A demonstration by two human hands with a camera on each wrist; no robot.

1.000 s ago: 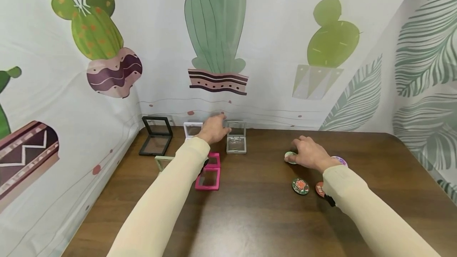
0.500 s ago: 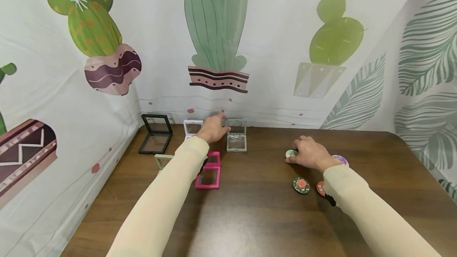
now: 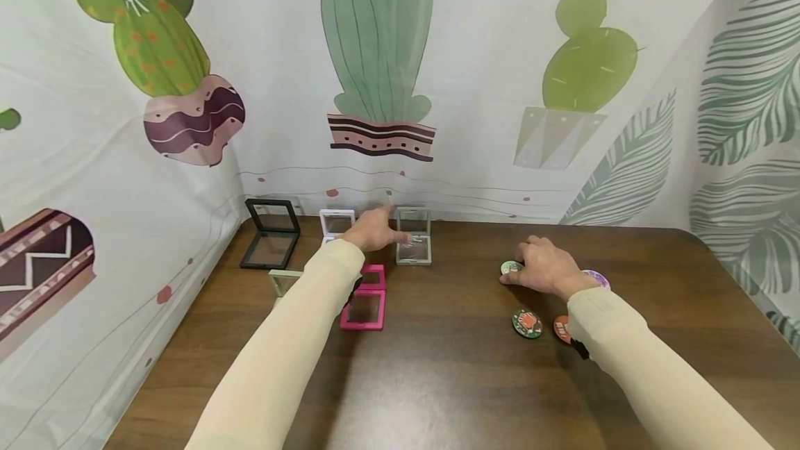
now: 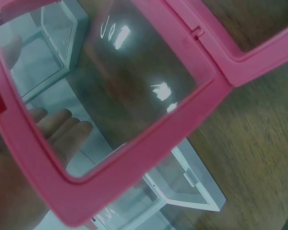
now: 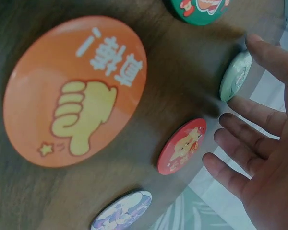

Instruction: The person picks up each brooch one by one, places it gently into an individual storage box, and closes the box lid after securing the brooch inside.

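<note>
My left hand (image 3: 373, 228) is beside a grey hinged display frame (image 3: 414, 251), its thumb stretched over the frame and its index finger pointing toward the wall. In the left wrist view, its fingers show through the clear window of a pink hinged frame (image 4: 197, 122). My right hand (image 3: 542, 266) pinches a light green round badge (image 5: 236, 75) at its edges between thumb and index finger; the other fingers are spread. Below this hand lie a red badge (image 5: 182, 146), an orange thumbs-up badge (image 5: 77, 91), a dark green badge (image 3: 527, 323) and a purple-white badge (image 5: 122, 211).
A black frame (image 3: 271, 233) and a white frame (image 3: 337, 221) stand opened along the back left. A pale green frame (image 3: 284, 282) is partly hidden by the left sleeve. The brown wooden table (image 3: 450, 380) ends at a cactus-print cloth (image 3: 475, 89).
My left thumb has spread outward over the grey frame. The right hand stays at the light green badge. The head view has shifted slightly.
</note>
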